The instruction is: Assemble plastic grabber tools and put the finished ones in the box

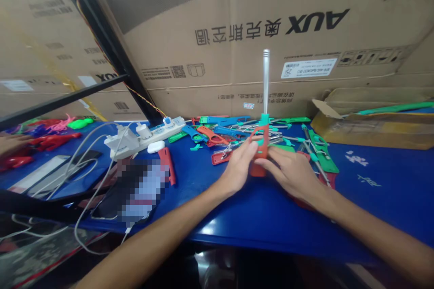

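Upright between my two hands is a long-nosed gas lighter (pixel 259 162) with an orange body, a teal collar and a silver metal tube pointing up. My left hand (pixel 239 167) is closed on the left side of its body, thumb against it. On the other side my right hand (pixel 291 171) grips the body low down, with its fingers partly hidden behind it. Behind the hands lies a pile of loose lighter parts (pixel 217 133): red, orange, blue and green shells and metal tubes. More green and red lighter parts (pixel 320 151) lie to the right of my right hand.
A power strip (pixel 159 132) with plugs and white cables stands at left, near a phone (pixel 135 194), a white earbud case (pixel 156 146) and a red shell (pixel 167 165). An open carton (pixel 373 131) sits at right. A black shelf post (pixel 135 72) rises at left; another person's hand (pixel 11 144) is beyond it.
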`<action>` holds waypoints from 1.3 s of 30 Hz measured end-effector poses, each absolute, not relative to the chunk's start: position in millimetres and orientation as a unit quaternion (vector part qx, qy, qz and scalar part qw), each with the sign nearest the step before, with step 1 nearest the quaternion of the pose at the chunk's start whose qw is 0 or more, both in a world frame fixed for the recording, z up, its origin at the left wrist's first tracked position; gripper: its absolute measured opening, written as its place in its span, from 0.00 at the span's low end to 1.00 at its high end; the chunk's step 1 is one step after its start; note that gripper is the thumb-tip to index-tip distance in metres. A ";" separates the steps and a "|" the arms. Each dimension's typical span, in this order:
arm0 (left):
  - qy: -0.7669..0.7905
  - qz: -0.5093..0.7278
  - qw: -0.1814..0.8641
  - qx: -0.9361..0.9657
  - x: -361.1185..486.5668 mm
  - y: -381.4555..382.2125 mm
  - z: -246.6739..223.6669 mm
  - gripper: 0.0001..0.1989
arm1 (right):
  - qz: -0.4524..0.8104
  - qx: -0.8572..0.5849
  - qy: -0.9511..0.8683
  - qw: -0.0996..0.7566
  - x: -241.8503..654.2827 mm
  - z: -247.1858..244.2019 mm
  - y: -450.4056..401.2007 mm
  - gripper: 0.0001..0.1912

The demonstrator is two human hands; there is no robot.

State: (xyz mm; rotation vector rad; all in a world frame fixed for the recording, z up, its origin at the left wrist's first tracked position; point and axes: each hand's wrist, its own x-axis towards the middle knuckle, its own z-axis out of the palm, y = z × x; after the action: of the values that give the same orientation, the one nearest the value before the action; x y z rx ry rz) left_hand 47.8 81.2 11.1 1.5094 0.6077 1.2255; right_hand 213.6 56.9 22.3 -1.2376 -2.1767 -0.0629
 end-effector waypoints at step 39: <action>0.241 0.690 0.664 0.161 -9.6 124.4 39.4 0.21 | 0.022 -0.549 -0.767 0.331 250.0 21.5 83.7 0.27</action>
State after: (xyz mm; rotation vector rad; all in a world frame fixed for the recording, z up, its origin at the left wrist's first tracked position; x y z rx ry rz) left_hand -9.6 124.4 39.4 0.3633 0.5438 1.5578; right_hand 250.0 83.7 21.5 -1.4355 -2.0065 0.0580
